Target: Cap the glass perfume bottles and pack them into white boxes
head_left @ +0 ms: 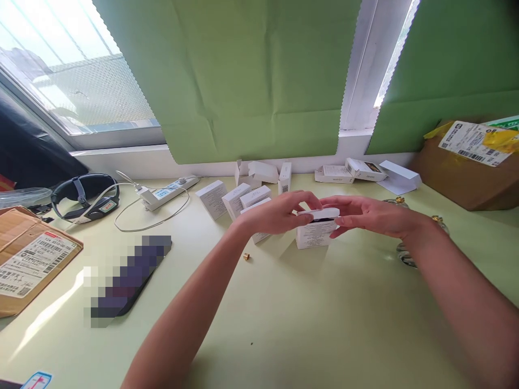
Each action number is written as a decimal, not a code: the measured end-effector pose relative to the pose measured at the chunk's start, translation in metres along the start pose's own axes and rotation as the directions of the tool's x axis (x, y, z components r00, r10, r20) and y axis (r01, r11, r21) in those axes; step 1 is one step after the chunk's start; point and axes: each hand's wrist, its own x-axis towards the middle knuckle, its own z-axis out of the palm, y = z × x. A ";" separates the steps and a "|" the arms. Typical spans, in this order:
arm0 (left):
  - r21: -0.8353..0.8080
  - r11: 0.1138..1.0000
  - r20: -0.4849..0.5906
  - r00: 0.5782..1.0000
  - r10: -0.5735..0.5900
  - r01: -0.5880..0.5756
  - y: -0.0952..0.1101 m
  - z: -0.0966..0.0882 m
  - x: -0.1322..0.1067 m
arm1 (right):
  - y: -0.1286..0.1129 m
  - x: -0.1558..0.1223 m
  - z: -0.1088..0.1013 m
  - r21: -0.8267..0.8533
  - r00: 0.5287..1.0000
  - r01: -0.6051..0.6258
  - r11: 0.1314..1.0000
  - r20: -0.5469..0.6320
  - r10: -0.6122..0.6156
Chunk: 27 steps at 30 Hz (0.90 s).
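A small white printed box [315,237] stands upright on the table, between both hands. Its top flap [324,212] is partly raised, with a dark gap under it. My left hand [281,212] grips the flap's left side, thumb at the front edge and fingers bent over the top. From the right, my right hand [359,214] pinches the top right corner, its thumb in front and its fingers behind. What the box contains is hidden. Several similar white boxes [211,199] stand just left of and behind my left hand. A small gold-coloured ring-like piece [246,257] lies nearby.
Opened white cartons [334,174] lie along the window sill. Glass items with gold-coloured tops [406,254] are partly hidden behind my right forearm. A large cardboard box [466,173] is at right. Leftward are a power strip [170,193], headset [85,197], phone [132,275] and parcel [34,259].
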 end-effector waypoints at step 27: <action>0.045 0.999 0.037 0.999 0.029 -0.030 -0.011 0.000 0.003 | -0.009 0.004 0.008 -0.096 0.997 -0.009 0.995 -0.076 0.002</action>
